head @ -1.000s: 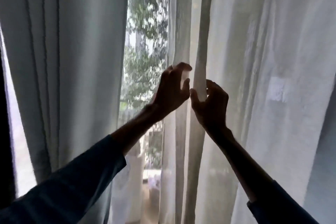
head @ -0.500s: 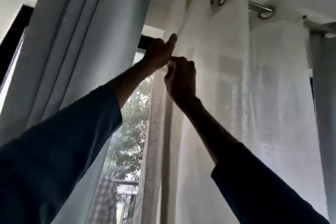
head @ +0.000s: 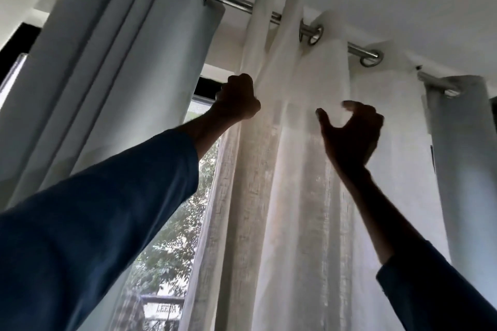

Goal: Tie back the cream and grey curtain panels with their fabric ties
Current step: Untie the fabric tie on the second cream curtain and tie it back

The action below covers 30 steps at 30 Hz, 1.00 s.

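The left hand [head: 238, 98] is fisted on the leading edge of the cream panel [head: 304, 196], high under the rod [head: 236, 4]; the right hand [head: 349, 133] hovers half open before the same panel, thumb apart from bent fingers, gripping nothing visible. The sheer cloth looks light, soft and slippery, best gathered in a bunch lower down; the grey panel [head: 121, 67] hangs left across an open window gap [head: 172, 244].

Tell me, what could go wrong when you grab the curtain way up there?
The left hand grips the cream curtain high up near the rod; a hard tug might strain the rings or the cloth. The right hand seems to hold nothing, so the gathered folds could slide apart.
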Tool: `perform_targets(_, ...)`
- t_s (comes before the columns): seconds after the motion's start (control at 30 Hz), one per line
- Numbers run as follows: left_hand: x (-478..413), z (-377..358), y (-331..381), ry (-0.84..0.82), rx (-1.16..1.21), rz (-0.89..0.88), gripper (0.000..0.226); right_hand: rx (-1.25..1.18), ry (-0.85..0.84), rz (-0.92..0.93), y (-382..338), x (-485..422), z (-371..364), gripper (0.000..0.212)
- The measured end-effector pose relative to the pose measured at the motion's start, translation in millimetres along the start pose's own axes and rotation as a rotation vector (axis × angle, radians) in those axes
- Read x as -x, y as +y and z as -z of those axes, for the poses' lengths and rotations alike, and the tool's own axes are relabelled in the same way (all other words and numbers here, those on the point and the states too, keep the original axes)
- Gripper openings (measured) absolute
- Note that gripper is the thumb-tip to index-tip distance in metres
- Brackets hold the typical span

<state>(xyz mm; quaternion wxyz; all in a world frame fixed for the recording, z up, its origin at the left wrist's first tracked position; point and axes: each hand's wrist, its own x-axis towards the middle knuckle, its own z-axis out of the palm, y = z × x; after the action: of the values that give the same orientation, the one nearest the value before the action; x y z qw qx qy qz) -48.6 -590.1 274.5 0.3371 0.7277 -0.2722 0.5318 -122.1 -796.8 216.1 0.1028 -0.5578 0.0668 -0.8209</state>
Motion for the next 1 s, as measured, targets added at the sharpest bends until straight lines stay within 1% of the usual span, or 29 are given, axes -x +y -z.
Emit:
perform_targets(0.03, -0.2, 1.0, 1.3, -0.008, -0.001, -0.002, 0.029, 0.049, -0.068, -0.067, 7.5, -12.1, 0.0, 0.072)
perform_targets(0.07, 0.8, 1.4, 2.7, -0.012, 0.003, -0.010, 0.025, 0.083, -0.150, -0.133, 13.4, -21.4, -1.0, 0.083)
perform_targets(0.1, 2.2, 1.5, 4.2, -0.013, 0.007, -0.018, 0.019, 0.102, -0.224, -0.171, 16.4, -28.0, -3.1, 0.083)
perform_targets(0.13, 3.8, 1.2, 5.1, -0.012, 0.009, -0.027, 0.013, 0.115, -0.278, -0.167, 17.2, -30.8, -6.7, 0.073)
perform_targets(0.17, 4.9, 1.3, 5.8, -0.016, 0.010, -0.034, 0.009, 0.140, -0.306, -0.129, 13.8, -29.3, -10.3, 0.059)
perform_targets(0.2, 5.1, 1.2, 6.2, -0.021, 0.015, -0.041, 0.009, 0.172, -0.308, -0.080, 5.9, -25.6, -13.6, 0.046)
perform_targets(0.27, 4.8, 1.9, 6.2, -0.033, 0.026, -0.041, 0.014, 0.163, -0.292, -0.022, -17.8, -15.8, -20.8, 0.031)
perform_targets(0.33, 3.0, 2.9, 4.8, -0.033, 0.033, -0.037, 0.010, 0.105, -0.306, 0.008, -45.9, -8.8, -29.2, 0.026)
perform_targets(0.43, -5.4, 2.4, -1.0, -0.047, 0.018, -0.050, 0.026, 0.060, -0.355, 0.116, -89.4, -1.1, -42.1, 0.022)
perform_targets(0.5, -11.3, 3.2, -5.4, -0.065, 0.002, -0.076, 0.028, -0.013, -0.365, 0.189, -111.3, 5.9, -47.6, 0.017)
perform_targets(0.6, -15.2, 7.2, -10.3, -0.071, 0.011, -0.080, 0.030, -0.075, -0.340, 0.197, -114.1, 7.3, -50.6, 0.023)
perform_targets(0.63, -13.5, 8.2, -10.4, -0.061, 0.016, -0.092, 0.029, -0.098, -0.335, 0.181, -107.5, 6.6, -49.0, 0.027)
perform_targets(0.7, -8.8, 6.8, -10.0, -0.056, 0.018, -0.118, 0.023, -0.145, -0.313, 0.166, -93.3, 8.7, -42.1, 0.043)
perform_targets(0.77, -2.9, 1.3, -3.1, -0.068, 0.022, -0.136, 0.024, -0.119, -0.296, 0.204, -85.2, 17.8, -32.5, 0.050)
perform_targets(0.87, 10.6, -5.8, 17.1, -0.113, 0.069, -0.124, 0.028, -0.080, -0.298, 0.250, -78.6, 34.8, -22.5, 0.044)
perform_targets(0.93, 16.5, -10.6, 28.7, -0.120, 0.128, -0.069, 0.030, -0.065, -0.290, 0.248, -72.0, 38.8, -17.4, 0.038)
perform_targets(1.0, 22.9, -14.6, 36.9, -0.135, 0.178, -0.033, 0.024, -0.073, -0.284, 0.247, -65.0, 37.0, -11.2, 0.039)
